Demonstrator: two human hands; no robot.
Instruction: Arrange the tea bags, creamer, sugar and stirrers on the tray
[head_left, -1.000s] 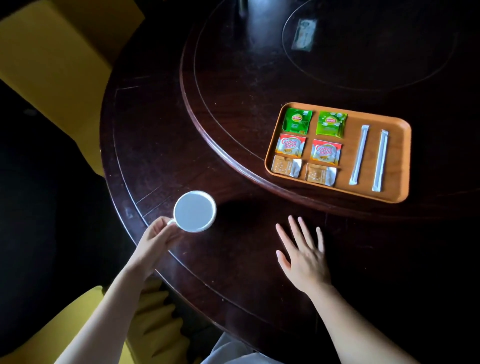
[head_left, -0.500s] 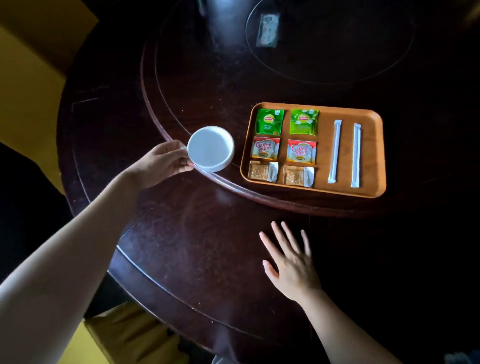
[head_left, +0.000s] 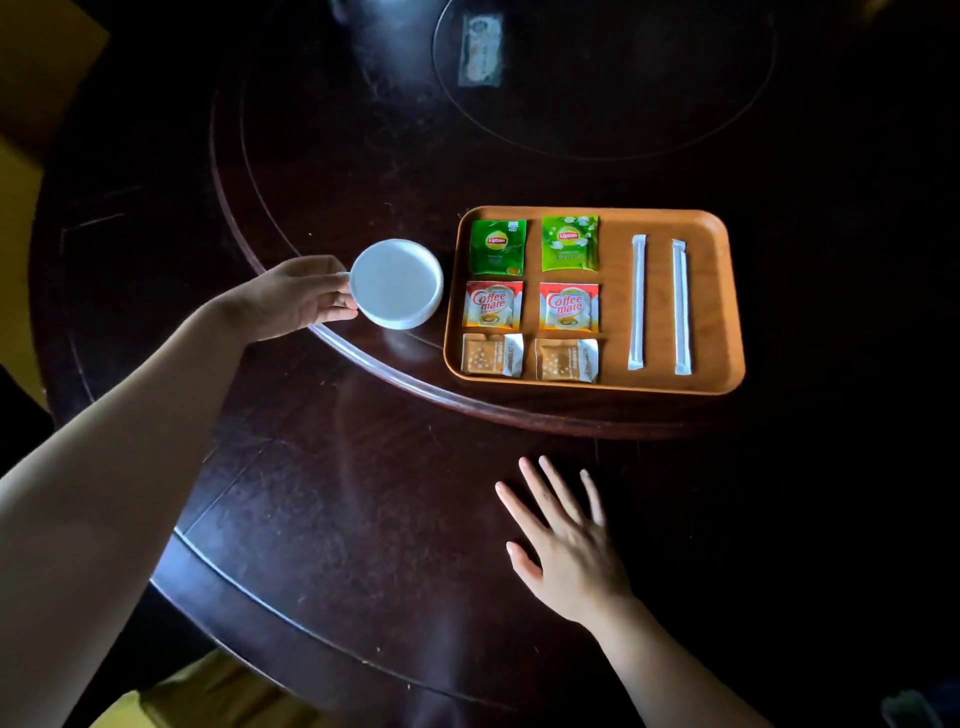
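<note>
An orange wooden tray (head_left: 714, 312) sits on the raised round turntable. On it, two green tea bags (head_left: 497, 247) lie along the far side, two red creamer packets (head_left: 492, 305) in the middle row, and two brown sugar packets (head_left: 491, 355) nearest me. Two white wrapped stirrers (head_left: 637, 301) lie side by side on the tray's right half. My left hand (head_left: 296, 299) grips the handle of a white cup (head_left: 396, 283) just left of the tray. My right hand (head_left: 563, 540) rests flat on the table, fingers spread, holding nothing.
The dark round table (head_left: 363, 519) has a raised turntable edge (head_left: 395, 371) running under the cup and tray. A small packet (head_left: 480, 49) lies at the far centre. A yellow chair (head_left: 31, 104) stands at the left, and yellow cushion shows at the bottom (head_left: 208, 696).
My left hand has carried the white cup from the table's near left edge up and right, to a spot beside the tray. My right hand stays flat on the table.
</note>
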